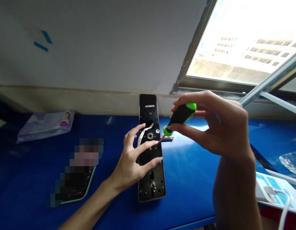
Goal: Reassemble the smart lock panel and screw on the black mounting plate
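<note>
A long black door lock panel (151, 164) lies back side up on the blue table, with a square spindle hole, a metal post and small screw holes showing. My left hand (136, 156) rests across its middle, fingers spread, and partly covers a white cable (145, 131). My right hand (217, 124) grips a short black and green screwdriver (183, 115) by its handle. The screwdriver slants down to the left, its tip close to the panel's right edge and my left index fingertip. Whether the tip sits in a screw is too small to tell.
A phone (90, 179) with a pale green case lies at the left, before a purple-and-white soft pack (47, 124). A small shiny packet (167, 138) lies beside the panel. Metal rails (270, 80), a white box with a cable (274, 191) and clear plastic (292, 161) are right.
</note>
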### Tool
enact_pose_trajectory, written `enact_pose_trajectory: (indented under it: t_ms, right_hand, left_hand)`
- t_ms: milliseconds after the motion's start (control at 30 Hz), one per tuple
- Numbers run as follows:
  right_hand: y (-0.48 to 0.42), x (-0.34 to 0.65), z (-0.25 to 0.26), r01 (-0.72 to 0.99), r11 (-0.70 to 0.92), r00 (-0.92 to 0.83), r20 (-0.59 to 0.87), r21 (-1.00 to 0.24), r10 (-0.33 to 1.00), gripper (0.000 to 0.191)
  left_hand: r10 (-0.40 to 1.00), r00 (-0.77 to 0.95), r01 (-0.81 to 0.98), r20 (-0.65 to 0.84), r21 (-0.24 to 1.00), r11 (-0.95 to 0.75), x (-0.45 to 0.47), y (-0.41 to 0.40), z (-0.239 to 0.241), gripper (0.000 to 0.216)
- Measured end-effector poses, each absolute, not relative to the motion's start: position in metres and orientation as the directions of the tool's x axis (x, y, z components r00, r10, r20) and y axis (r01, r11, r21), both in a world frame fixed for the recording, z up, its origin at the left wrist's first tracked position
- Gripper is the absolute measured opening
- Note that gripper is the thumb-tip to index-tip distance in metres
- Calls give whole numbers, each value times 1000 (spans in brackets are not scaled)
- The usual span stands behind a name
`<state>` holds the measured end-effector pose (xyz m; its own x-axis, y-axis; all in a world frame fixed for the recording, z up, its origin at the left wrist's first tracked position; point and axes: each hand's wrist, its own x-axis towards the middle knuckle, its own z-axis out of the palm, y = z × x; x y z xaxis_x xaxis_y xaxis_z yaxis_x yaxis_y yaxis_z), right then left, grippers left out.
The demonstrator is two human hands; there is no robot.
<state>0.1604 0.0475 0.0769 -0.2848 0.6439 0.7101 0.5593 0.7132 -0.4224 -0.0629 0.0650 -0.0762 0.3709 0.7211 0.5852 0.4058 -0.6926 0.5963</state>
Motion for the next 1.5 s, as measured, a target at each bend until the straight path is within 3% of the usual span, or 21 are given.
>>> enact_pose_trajectory:
  t_ms: [233, 633, 733, 867, 1033, 1133, 1267, 1400, 1500]
  right_hand:
    - [41, 155, 82, 575, 759, -419, 688, -303, 592, 26]
    - [41, 150, 77, 609, 755, -491, 632, -244, 600, 22]
    - [45, 150, 75, 594, 777, -507, 651, -210, 564, 21]
    - [49, 155, 74, 559, 768, -456, 658, -313, 600, 32]
    - [52, 163, 76, 406, 740, -502, 546, -536, 670, 49]
    - [56, 163, 72, 364, 804, -493, 634, -471, 595, 40]
    - [59, 161, 67, 455, 818, -420, 726, -351, 545, 36]
    - [56, 167, 70, 423, 776, -457, 629, -468, 629, 45]
    - [58, 173, 71, 340, 815, -489, 652, -470, 580, 45]
  left_hand:
    - [736, 421, 423, 529, 603, -676, -63, 65, -80, 39]
    - [745, 443, 458, 500, 588, -667, -63, 68, -83, 40]
    - [799, 384, 501, 463, 622, -601, -62, 68, -85, 50]
    - [895, 305, 479, 327, 759, -441, -62, 69, -89, 67]
    - [894, 339, 339, 291, 849, -405, -60, 72, -91, 65]
    - [885, 369, 285, 284, 872, -398, -60, 74, -93, 61]
    - [901, 377, 252, 216, 912, -325, -61, 76, -89, 61]
    - [915, 378, 210, 141, 950, -233, -61, 78, -84, 62]
    - [914, 387, 176, 123, 963, -205, -61, 81, -84, 65]
